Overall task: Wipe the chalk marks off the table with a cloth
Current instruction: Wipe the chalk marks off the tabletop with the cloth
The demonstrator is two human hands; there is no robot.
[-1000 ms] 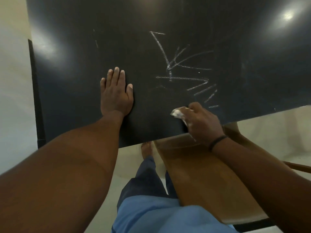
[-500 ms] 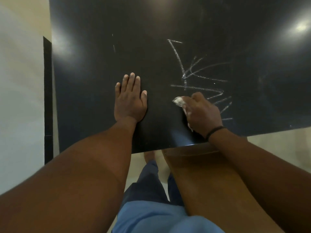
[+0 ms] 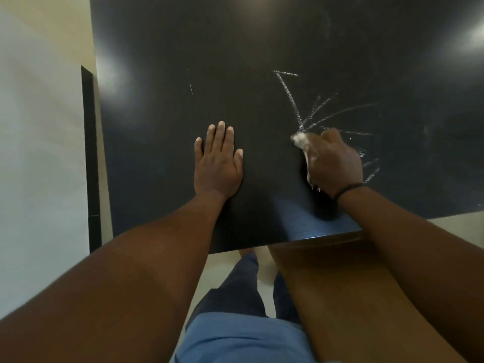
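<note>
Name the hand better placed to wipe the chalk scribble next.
Right. The right hand already holds the white cloth at the chalk scribble; the left hand lies flat on the black table, bare.

Plain room: dark table (image 3: 162,163), wooden chair (image 3: 340,297)

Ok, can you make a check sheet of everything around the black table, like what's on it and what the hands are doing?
Surface: black table, glossy, light glare.
Job's things: chalk marks not yet wiped off; white cloth bunched at their lower edge.
Clutter: nothing seen.
Hands: left hand flat on table; right hand grips the cloth, black wristband.
Cables: nothing seen.
Surroundings: brown wooden seat under the table, pale floor.
</note>
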